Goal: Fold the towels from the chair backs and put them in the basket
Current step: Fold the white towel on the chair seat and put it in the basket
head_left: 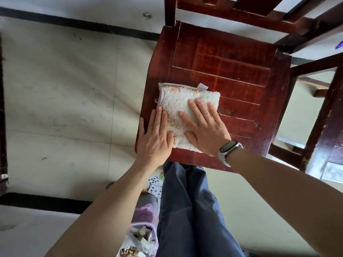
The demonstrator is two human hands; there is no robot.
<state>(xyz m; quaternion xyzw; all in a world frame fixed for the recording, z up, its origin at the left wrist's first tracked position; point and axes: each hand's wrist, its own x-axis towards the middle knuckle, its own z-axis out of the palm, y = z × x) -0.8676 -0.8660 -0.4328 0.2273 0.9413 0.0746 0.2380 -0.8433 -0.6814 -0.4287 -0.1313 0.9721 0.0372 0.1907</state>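
Observation:
A small white terry towel [178, 102], folded into a thick rectangle with a pale trim and a white tag, lies on the front left part of a dark red wooden chair seat [232, 71]. My right hand [204, 125] lies flat on the towel's right half, fingers straight and spread. My left hand [155, 136] rests flat along the towel's left edge, partly on the seat, fingers straight. No basket is recognisable in view.
The chair's back rails [241, 10] run across the top. A second dark wooden piece of furniture [326, 108] stands at the right. By my legs on the tiled floor [65, 89] are playing cards [156, 184] and a pink container [143, 232] holding odds and ends.

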